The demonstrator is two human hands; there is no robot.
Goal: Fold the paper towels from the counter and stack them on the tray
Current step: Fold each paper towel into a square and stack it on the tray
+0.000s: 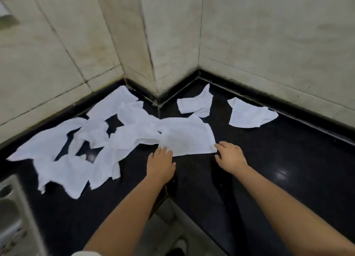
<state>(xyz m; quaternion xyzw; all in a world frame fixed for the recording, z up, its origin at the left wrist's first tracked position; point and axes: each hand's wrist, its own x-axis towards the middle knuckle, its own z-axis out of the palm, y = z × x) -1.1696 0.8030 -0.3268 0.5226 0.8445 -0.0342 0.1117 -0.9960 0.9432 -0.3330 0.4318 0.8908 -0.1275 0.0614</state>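
Starting only: left hand (161, 162) and right hand (229, 155) lie open at one paper towel's (187, 138) near edge; the others (63, 153) remain loose on the bench (288, 159), no tray visible.

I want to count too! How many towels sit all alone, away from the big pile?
2. One towel lies near the wall corner, another to its right by the wall. The pile may hide more.

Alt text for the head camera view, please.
Two bare hands, left hand and right hand, touch the near corners of a flat white paper towel on a black corner counter. More crumpled towels lie scattered left and behind.
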